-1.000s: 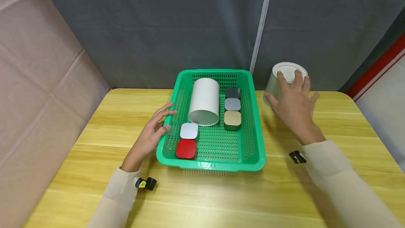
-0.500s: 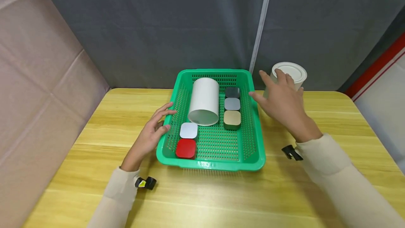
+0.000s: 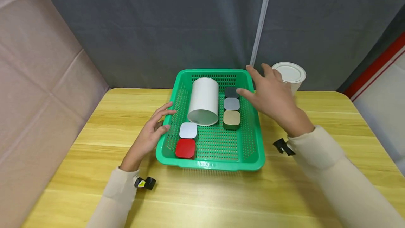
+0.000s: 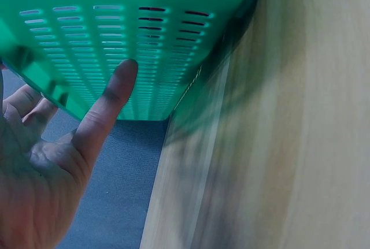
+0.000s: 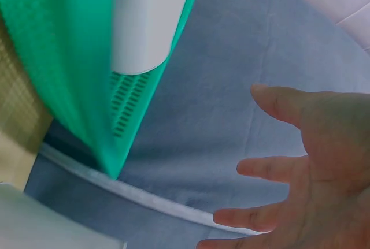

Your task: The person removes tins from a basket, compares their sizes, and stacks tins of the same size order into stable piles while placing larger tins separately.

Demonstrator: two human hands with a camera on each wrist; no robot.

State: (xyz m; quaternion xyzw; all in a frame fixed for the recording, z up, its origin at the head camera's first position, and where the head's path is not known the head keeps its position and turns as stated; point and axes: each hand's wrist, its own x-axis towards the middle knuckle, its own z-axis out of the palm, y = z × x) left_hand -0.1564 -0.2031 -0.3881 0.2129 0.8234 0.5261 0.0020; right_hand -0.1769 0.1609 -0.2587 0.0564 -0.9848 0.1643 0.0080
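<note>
Five square tins (image 3: pixel 232 119) in perforated basket (image 3: pixel 254 143)

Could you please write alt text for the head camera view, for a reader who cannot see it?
A green basket on a wooden table holds a white cylinder on its side and five small tins. The open right hand hovers over its right edge; the left hand touches its left wall. A white can stands behind.

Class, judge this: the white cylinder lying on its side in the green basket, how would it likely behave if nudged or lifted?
The white cylinder lies on its round side, so a sideways nudge would probably roll it toward the small tins. Its open, hollow end suggests it is light for its size. Its smooth wall may be a little slippery.
</note>
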